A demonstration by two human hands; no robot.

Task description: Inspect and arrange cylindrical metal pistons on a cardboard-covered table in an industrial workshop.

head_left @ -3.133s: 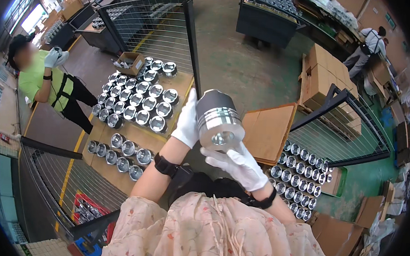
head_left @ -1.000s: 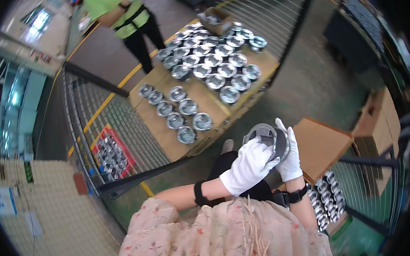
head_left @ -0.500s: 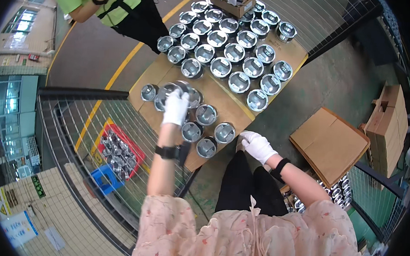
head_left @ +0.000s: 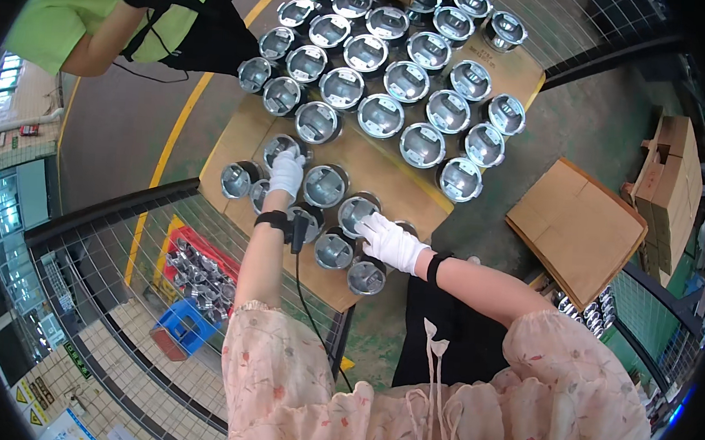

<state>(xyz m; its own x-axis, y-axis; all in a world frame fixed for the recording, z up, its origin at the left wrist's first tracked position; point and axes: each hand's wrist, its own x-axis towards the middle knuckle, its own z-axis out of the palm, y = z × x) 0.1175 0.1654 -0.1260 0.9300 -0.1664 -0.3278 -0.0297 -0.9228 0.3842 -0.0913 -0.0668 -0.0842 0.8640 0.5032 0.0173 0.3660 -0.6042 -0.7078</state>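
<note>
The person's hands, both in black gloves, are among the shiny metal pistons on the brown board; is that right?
Not quite: the gloves are white, not black, as the head view shows. The left hand and right hand are indeed among the shiny metal pistons on the brown board.

Co-worker (head_left: 129, 20) cut off by upper edge; left hand (head_left: 286, 174) partly hides piston (head_left: 278, 144) (right hand (head_left: 393, 242) overlaps another).

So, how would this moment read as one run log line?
left hand: at piston | right hand: fingertips at second piston | cardboard: under pistons | co-worker: far left
</note>
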